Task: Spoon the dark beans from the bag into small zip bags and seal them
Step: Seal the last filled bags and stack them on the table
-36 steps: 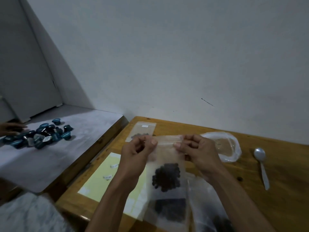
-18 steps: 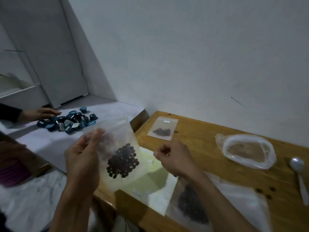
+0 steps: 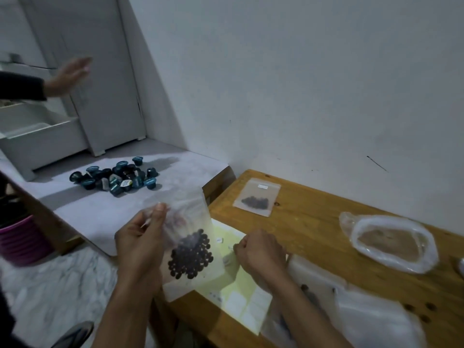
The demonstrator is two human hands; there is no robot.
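My left hand (image 3: 141,244) holds a small clear zip bag (image 3: 193,237) with a clump of dark beans in its lower part, lifted over the table's left edge. My right hand (image 3: 258,252) is closed into a loose fist over a pale yellow label sheet (image 3: 241,295), pinching near a small white label; whether it holds one I cannot tell. Another small zip bag with beans (image 3: 257,197) lies flat at the table's far left. The large bean bag (image 3: 371,320) lies at the lower right, partly hidden by my right forearm.
A wooden table (image 3: 313,222) carries a rolled-down plastic bag with brown contents (image 3: 391,243). A spoon tip (image 3: 461,264) shows at the right edge. Several teal capsules (image 3: 115,175) lie on a grey surface to the left, another person's hand (image 3: 69,76) above them. A purple tub (image 3: 21,241) stands below.
Both hands held the bag's top a second ago. Now my right hand has let go and dropped to the label sheet, and my left hand alone holds the bag, shifted left.
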